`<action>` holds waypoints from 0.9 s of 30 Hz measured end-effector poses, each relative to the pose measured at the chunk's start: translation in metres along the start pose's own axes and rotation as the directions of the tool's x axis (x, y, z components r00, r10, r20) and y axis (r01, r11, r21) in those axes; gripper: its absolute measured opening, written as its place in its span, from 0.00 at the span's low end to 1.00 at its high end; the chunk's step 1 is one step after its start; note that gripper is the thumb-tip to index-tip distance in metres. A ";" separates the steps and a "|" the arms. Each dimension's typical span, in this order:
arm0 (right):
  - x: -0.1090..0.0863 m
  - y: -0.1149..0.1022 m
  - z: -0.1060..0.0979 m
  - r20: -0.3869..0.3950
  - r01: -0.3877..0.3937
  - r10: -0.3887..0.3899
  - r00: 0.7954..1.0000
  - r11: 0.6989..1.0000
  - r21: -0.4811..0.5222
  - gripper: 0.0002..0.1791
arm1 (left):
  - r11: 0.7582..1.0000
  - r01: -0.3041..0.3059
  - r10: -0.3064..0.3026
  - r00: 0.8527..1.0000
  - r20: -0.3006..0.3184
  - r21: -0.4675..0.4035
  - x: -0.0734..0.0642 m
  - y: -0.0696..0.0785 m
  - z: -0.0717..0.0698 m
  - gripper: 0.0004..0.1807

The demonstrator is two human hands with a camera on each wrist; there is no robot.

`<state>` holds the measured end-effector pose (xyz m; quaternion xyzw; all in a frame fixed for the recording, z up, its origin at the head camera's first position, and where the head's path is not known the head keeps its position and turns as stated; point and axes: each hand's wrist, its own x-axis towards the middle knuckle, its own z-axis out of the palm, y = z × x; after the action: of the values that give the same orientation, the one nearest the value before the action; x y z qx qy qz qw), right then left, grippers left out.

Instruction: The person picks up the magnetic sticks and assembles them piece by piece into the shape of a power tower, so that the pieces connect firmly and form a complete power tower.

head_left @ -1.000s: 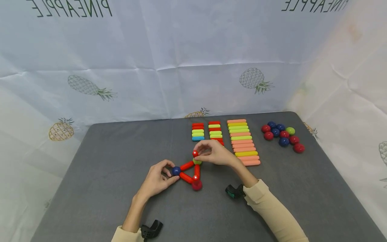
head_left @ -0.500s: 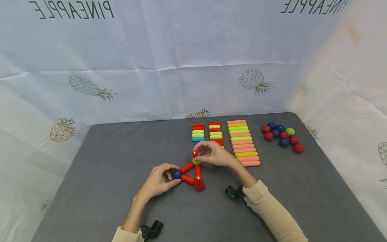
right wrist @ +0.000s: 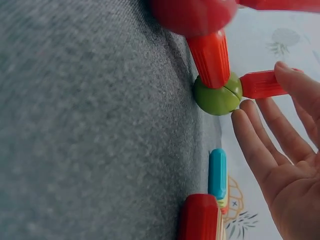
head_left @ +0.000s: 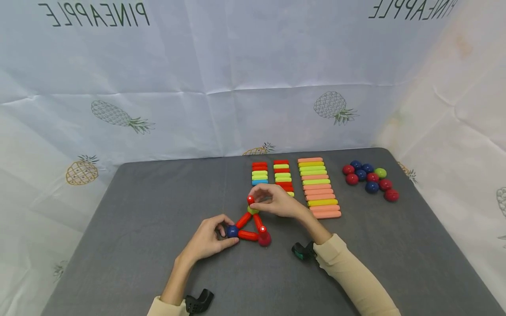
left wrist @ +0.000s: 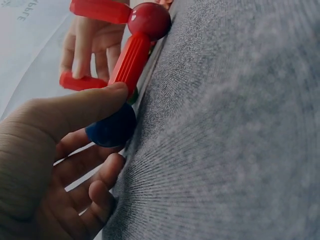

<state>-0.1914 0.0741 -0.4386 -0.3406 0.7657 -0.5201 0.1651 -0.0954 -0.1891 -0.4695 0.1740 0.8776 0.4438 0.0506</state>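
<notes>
Red magnetic rods and balls form a triangle: a blue ball (head_left: 232, 231) at the left, a green ball (head_left: 253, 210) at the far corner, a dark red ball (head_left: 265, 239) at the near right. One red rod (right wrist: 262, 84) stands up from the green ball; another upright rod (head_left: 262, 229) stands on the red ball. My left hand (head_left: 207, 237) holds the blue corner, its thumb on the adjoining rod (left wrist: 131, 62) in the left wrist view and its fingers behind the ball. My right hand (head_left: 274, 202) pinches the upright rod on the green ball.
Short rods lie in two columns, with a blue rod (head_left: 259, 182) in the left one. Longer orange, yellow and green rods (head_left: 318, 186) form a third column. Loose balls (head_left: 372, 187) cluster at the right. A patterned cloth (head_left: 197, 118) hangs behind the grey table (head_left: 158, 197).
The triangle has turned on the table: its red corner has swung right, the green corner has shifted slightly left, and the blue corner slightly toward the near side. Both hands keep their holds.
</notes>
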 end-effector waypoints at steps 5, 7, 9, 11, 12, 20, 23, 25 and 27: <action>0.008 0.000 -0.009 -0.070 -0.024 0.015 0.997 0.990 -0.139 0.19 | 1.000 0.007 -0.007 1.000 -0.014 0.007 -0.001 0.003 0.003 0.17; 0.014 -0.001 -0.014 -0.124 -0.052 0.020 0.992 0.965 -0.257 0.18 | 1.000 0.009 -0.009 0.999 -0.031 0.018 -0.002 0.005 0.004 0.19; 0.022 -0.001 -0.017 -0.160 -0.092 0.033 0.987 0.921 -0.378 0.17 | 1.000 0.010 -0.010 1.000 -0.030 0.015 -0.002 0.008 0.006 0.21; 0.029 0.001 -0.019 -0.162 -0.132 0.063 0.985 0.875 -0.466 0.17 | 1.000 0.006 -0.006 1.000 -0.002 0.000 -0.001 0.010 0.008 0.22; 0.031 0.002 -0.019 -0.152 -0.143 0.076 0.985 0.850 -0.507 0.17 | 1.000 -0.002 0.002 1.000 0.022 -0.012 -0.001 0.011 0.008 0.22; 0.040 0.001 -0.012 -0.130 -0.193 0.143 0.981 0.766 -0.613 0.19 | 0.996 -0.092 0.092 0.982 -0.163 0.009 0.001 0.004 0.006 0.19; 0.041 0.001 -0.008 -0.153 -0.213 0.148 0.977 0.739 -0.639 0.18 | 0.991 -0.111 0.129 0.939 -0.318 0.074 0.003 -0.002 0.008 0.16; 0.043 0.001 -0.006 -0.173 -0.220 0.141 0.975 0.728 -0.649 0.17 | 0.987 -0.125 0.151 0.933 -0.328 0.097 0.005 -0.004 0.010 0.21; 0.045 0.002 -0.005 -0.193 -0.229 0.135 0.972 0.731 -0.643 0.15 | 0.984 -0.143 0.169 0.941 -0.294 0.107 0.006 -0.006 0.012 0.27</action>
<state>-0.2267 0.0468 -0.4341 -0.2648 0.9387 -0.2184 0.0327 -0.0995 -0.1811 -0.4809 0.1749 0.8763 0.4307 -0.1268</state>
